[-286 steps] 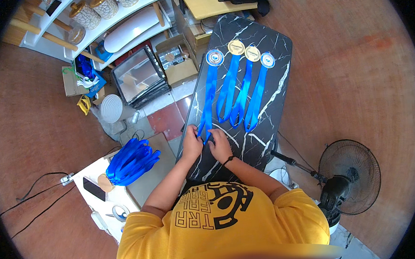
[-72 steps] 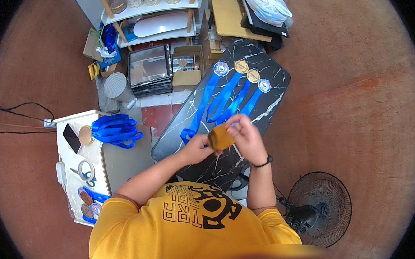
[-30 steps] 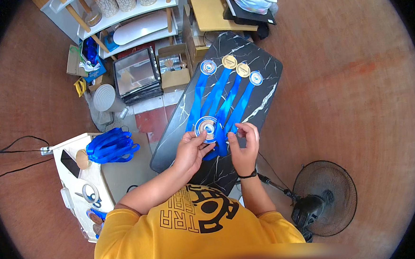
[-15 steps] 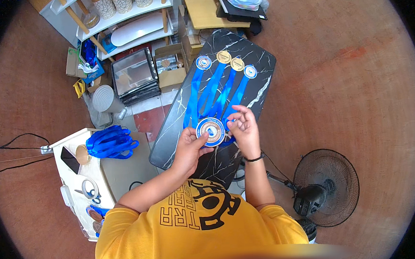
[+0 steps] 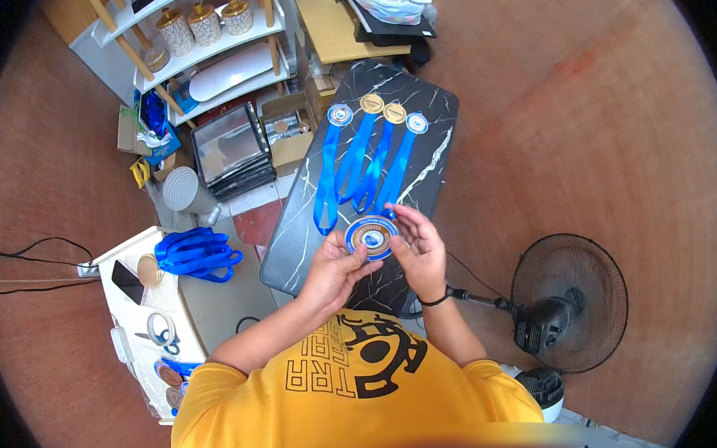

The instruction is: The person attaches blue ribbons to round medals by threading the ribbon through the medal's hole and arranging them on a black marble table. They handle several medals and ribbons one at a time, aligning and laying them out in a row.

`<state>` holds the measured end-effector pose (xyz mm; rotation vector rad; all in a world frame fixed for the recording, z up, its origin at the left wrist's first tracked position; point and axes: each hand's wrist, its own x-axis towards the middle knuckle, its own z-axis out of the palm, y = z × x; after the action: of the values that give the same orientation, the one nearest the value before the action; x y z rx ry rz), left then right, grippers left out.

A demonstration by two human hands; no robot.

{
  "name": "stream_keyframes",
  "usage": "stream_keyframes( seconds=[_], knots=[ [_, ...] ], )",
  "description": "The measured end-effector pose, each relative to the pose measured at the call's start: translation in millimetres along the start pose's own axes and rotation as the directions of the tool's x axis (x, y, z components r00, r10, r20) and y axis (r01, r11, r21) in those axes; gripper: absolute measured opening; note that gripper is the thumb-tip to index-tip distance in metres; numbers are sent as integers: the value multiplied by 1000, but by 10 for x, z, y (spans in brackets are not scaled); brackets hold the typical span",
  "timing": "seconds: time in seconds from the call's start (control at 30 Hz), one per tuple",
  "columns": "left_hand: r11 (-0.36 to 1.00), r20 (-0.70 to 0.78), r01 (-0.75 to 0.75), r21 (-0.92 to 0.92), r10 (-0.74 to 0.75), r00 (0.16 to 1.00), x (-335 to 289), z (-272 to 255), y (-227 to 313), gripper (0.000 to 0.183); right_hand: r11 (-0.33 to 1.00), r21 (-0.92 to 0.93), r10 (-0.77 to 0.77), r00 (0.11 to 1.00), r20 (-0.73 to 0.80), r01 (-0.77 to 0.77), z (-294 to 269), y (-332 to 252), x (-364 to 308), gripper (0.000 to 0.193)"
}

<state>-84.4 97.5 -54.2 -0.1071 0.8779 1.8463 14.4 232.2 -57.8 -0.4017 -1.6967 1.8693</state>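
Note:
A large round medal (image 5: 372,239) with a blue-and-white rim and a bronze-coloured ring is held over the near part of the black marble-patterned table (image 5: 328,263). My left hand (image 5: 336,268) is closed on its left edge, thumb on the face. My right hand (image 5: 420,251) grips the right edge, thumb in front and fingers curled behind. Farther along the table lie several medals in a row, such as a blue-rimmed medal (image 5: 339,115) and a gold medal (image 5: 372,104). Their blue ribbons (image 5: 325,177) stretch toward me, some ends close behind the held medal.
A small white table (image 5: 123,271) on the left carries a bundle of blue ribbons (image 5: 198,254), a phone (image 5: 127,282), scissors (image 5: 154,337), a tape roll (image 5: 161,326) and more medals. A standing fan (image 5: 568,301) is at the right. Shelves (image 5: 192,53), stacked frames (image 5: 235,153) and boxes sit beyond.
My right thumb and fingers, raised off the medal's right side before, now close on its edge. The view has shifted slightly.

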Motion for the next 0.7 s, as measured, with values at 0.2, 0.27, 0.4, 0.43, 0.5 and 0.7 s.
stream_keyframes(
  seconds=[0.2,0.27,0.4,0.43,0.5,0.7],
  knots=[
    [998,40,-34,49,32,999,-128,44,-194,20,977,153,163,985,-64,-152,21,-49,-235,37],
    [934,52,-167,316,159,986,-144,-4,-249,33,975,166,159,985,-71,-145,-10,-58,-226,33],
    [429,314,-526,734,472,824,-75,-109,-272,74,962,201,206,975,-83,-186,-93,-184,-215,30],
    [309,407,-611,729,522,750,-42,-134,-260,84,964,187,202,977,-62,-188,-114,-228,-207,31],
    [465,433,-557,688,353,830,48,-163,-266,62,957,196,218,976,-8,-212,-155,-312,-196,32],
    [779,333,-183,600,-36,942,56,-340,-501,26,998,50,39,991,-128,-32,-404,-314,276,16]
  ],
)
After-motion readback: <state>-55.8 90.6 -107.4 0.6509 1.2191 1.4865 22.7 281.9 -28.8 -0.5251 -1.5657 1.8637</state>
